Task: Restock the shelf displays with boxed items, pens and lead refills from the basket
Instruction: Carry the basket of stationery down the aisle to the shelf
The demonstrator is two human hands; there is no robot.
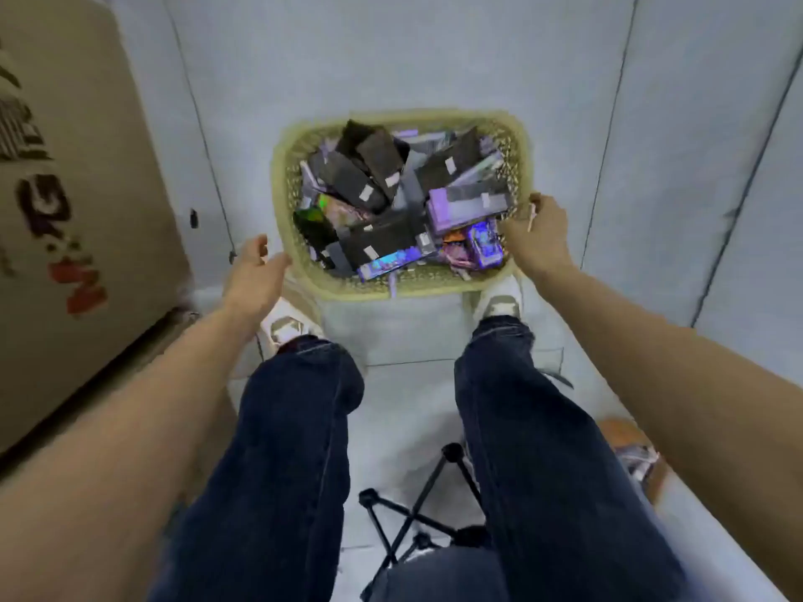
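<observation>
Left hand (254, 271) open beside basket (279, 176), right hand (539, 230) at its rim (grip unclear), carton (65, 167) lettering blurred, unreadable.

Left grip (256, 271) relaxed, right grip (539, 230) curled

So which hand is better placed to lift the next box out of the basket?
Probably the left hand: it hovers open and empty beside the basket rim. The right hand seems to pinch a small pale stick.
</observation>
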